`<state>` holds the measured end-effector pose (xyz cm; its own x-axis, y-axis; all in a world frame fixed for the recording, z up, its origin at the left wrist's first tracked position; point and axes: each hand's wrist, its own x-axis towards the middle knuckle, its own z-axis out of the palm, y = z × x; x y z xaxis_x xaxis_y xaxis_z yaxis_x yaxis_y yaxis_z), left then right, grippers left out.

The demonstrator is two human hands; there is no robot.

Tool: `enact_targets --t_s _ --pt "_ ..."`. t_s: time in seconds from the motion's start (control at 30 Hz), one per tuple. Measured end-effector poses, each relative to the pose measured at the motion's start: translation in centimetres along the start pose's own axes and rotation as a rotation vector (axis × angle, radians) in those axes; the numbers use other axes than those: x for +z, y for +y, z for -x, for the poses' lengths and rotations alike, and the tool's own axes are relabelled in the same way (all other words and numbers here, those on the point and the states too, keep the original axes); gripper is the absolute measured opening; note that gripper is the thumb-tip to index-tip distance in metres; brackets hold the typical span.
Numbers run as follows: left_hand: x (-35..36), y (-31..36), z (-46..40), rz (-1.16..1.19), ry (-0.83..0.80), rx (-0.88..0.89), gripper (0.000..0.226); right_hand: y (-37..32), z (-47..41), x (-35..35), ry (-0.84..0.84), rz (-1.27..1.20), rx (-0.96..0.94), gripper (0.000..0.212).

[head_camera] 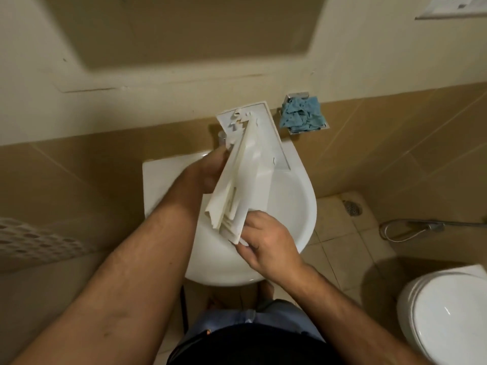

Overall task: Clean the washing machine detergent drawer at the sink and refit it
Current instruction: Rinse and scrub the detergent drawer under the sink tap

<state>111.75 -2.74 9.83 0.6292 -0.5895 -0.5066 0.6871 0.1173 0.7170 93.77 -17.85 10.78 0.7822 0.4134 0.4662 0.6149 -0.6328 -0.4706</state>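
Note:
The white detergent drawer [247,164] is held tilted over the white sink [295,206], its front panel up and away from me and its open compartments facing left. My left hand [210,172] grips the drawer's left side near the middle, mostly hidden behind it. My right hand [266,238] grips the drawer's near lower end, fingers curled round its edge. The tap [222,137] is mostly hidden behind the drawer; no water is visible.
A blue cloth [301,114] sits in a metal wall holder right of the sink. A toilet [445,314] stands at the lower right, a floor drain [353,206] and a spray hose [411,227] beyond it. A perforated white basket [34,241] is at the left.

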Motion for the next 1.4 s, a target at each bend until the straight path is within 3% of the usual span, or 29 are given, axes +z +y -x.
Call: enact_targets --t_s 0.13,0.2,0.3,0.43,0.57,0.67,0.73,0.8,0.9,1.0,1.1,1.17,1.3,1.4 --pt "-0.6 0.5 3.4 0.082 -0.004 0.045 0.106 1.4 1.9 1.7 -0.119 0.077 -0.13 0.017" --pt "-1.1 -0.2 4.8 0.149 0.018 0.107 0.116 1.9 2.4 2.2 -0.175 0.145 -0.153 0.015" --pt "-2.0 -2.0 5.5 0.162 0.045 0.235 0.109 3.1 3.1 3.8 -0.334 0.244 -0.134 0.016" --pt "-3.2 -5.5 6.5 0.164 0.23 0.324 0.103 3.9 2.9 5.1 -0.535 0.223 -0.147 0.012" --pt "-4.8 -9.2 7.2 0.396 0.384 0.379 0.062 2.6 2.6 3.4 -0.672 0.367 -0.238 0.013" --pt "-4.9 -10.6 7.3 0.453 0.476 0.321 0.048 1.4 2.1 1.7 -0.737 0.226 -0.242 0.025" --pt "-4.4 -11.2 7.3 0.445 0.515 0.275 0.045 0.6 1.8 0.5 -0.66 0.066 -0.203 0.031" --pt "-4.1 -11.7 6.8 0.438 0.553 0.229 0.043 0.6 1.6 -0.1 -0.491 -0.008 -0.068 0.033" --pt "-3.4 -11.1 5.6 0.402 0.557 0.171 0.045 2.0 0.2 0.0 -0.228 -0.024 0.317 0.028" --pt "-2.9 -10.7 3.4 0.329 0.548 0.117 0.051 4.8 -2.1 1.1 -0.352 -0.097 0.818 0.057" --pt "-2.0 -10.3 1.9 0.302 0.559 0.106 0.048 7.7 -3.4 3.1 -0.422 -0.357 1.147 0.077" --pt "-1.6 -10.1 1.1 0.319 0.557 0.115 0.052 8.7 -3.6 4.1 -0.406 -0.441 1.226 0.072" --pt "-1.0 -9.1 0.5 0.313 0.582 0.068 0.053 9.8 -3.9 4.9 -0.355 -0.432 1.222 0.034" --pt "-1.0 -9.1 0.2 0.285 0.617 -0.026 0.051 10.4 -3.6 5.3 -0.374 -0.359 1.257 0.028"
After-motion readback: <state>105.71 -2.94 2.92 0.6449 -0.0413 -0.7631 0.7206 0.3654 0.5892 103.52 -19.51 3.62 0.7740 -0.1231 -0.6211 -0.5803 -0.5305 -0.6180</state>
